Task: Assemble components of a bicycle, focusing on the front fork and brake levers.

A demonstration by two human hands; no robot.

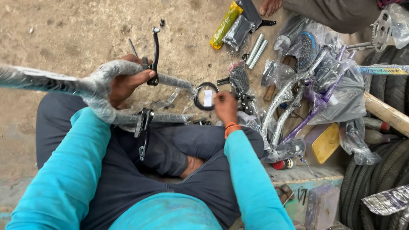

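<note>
The person sits cross-legged on the dirt floor [68,21] with a plastic-wrapped handlebar [97,87] across the lap; the left hand [127,83] is closed round its bend, thumb stretched toward a black brake lever [155,55] that stands up from the bar just beyond the fingers; a second lever [143,128] hangs down from the nearer arm of the bar, below that hand. The right hand [225,106] is out to the right of the bar's ends, fingers pinched together over something small; what it grips I cannot tell. Just left of that hand lies a black ring [205,96] with a white tag, on the ground and touching neither hand.

Beyond the right hand, several clear bags hold parts: one [237,79] with a dark toothed piece, another [305,48] with a round, blue-rimmed part, and a large one [343,90] round chrome and purple tubing. Further out lie a yellow packet [225,25], a dark pouch [240,32] and two short silver tubes [255,51]; beside them is another person's bare foot [270,1]. To the right of the right hand a wooden handle [393,119] lies over stacked tyres [404,94], with a yellow flat piece [326,142] nearer; below the right forearm a small clear box [322,207] sits on a ledge, its contents too blurred to make out.
</note>
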